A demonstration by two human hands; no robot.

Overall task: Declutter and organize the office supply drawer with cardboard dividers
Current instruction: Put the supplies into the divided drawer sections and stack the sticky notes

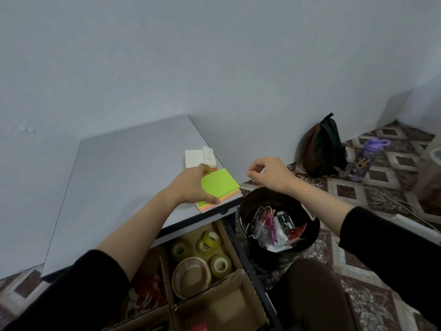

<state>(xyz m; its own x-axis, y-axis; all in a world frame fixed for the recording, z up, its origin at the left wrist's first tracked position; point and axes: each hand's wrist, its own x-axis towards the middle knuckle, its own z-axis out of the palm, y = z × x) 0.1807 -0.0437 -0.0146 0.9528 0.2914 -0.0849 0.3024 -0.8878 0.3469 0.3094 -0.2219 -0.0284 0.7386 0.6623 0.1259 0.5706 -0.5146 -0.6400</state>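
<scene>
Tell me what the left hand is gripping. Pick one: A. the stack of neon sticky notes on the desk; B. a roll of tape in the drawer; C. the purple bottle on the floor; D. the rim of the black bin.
A: the left hand spans the green-topped stack of sticky notes at the corner of the desk, thumb at its near edge, fingers at its far edge.

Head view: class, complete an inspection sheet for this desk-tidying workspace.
Surface: grey desk, notes and white cards at its right corner.
Job's things: tape rolls in drawer between cardboard dividers.
Clutter: bin holds packaging.
Grippers: left hand grips notes; right hand above bin, fingers curled, hold unclear.
Cables: white cable on floor.
Surroundings: backpack against wall, purple bottle beside it.
</scene>
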